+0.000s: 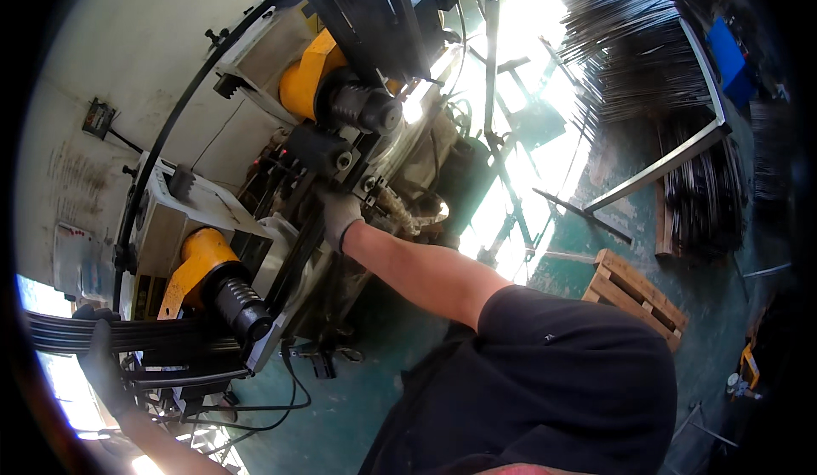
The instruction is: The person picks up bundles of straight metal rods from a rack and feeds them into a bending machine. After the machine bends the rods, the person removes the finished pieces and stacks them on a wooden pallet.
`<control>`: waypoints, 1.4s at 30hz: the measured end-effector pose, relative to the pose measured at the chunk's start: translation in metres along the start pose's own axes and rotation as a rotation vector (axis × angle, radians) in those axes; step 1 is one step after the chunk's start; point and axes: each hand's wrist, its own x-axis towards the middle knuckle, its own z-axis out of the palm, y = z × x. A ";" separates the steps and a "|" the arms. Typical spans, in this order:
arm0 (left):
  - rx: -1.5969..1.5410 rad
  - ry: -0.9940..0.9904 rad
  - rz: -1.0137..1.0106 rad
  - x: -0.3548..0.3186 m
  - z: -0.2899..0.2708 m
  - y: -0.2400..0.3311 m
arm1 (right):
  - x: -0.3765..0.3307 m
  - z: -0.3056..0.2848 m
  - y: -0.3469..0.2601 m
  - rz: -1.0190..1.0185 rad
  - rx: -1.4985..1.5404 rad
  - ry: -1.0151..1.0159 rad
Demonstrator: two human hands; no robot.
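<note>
My left hand [104,369], in a dark glove, wraps round a bundle of long black strips [64,335] at the far left. The strips run right, toward a machine's lower roller unit, a black ribbed roller [237,305] beneath a yellow housing [201,262]. My right hand [342,216], in a pale glove, reaches into the middle of the machine beside a dark bar [298,245]. Its fingers are mostly hidden in shadow, so what they touch is unclear. Just above it sits a dark cylinder [319,150].
A second yellow housing [306,79] and ribbed roller [366,107] stand farther up the machine. Black cables [281,407] hang below. A metal rack [659,164] bears many thin dark rods [638,41] at the far right. A wooden pallet [634,296] lies on the green floor.
</note>
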 end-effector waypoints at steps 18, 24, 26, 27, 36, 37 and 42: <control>-0.148 0.224 0.098 -0.060 0.032 0.031 | 0.040 -0.025 0.029 -0.370 -0.922 -0.039; -0.182 0.363 0.072 -0.085 0.035 0.054 | -0.070 -0.040 -0.027 0.010 0.165 0.121; -0.234 0.299 0.131 -0.109 0.041 0.062 | -0.080 -0.097 -0.026 -0.104 0.075 0.195; -0.241 0.258 0.151 -0.129 0.040 0.066 | -0.084 -0.121 -0.028 -0.136 0.076 0.217; -0.852 0.029 -0.185 -0.219 0.207 0.084 | -0.195 -0.398 -0.240 -0.602 -0.274 0.825; -0.871 -0.016 -0.315 -0.228 0.235 0.079 | -0.211 -0.420 -0.270 -0.677 -0.251 0.821; -1.336 -0.449 -0.690 -0.327 0.368 0.055 | -0.230 -0.528 -0.405 -0.835 -0.292 0.873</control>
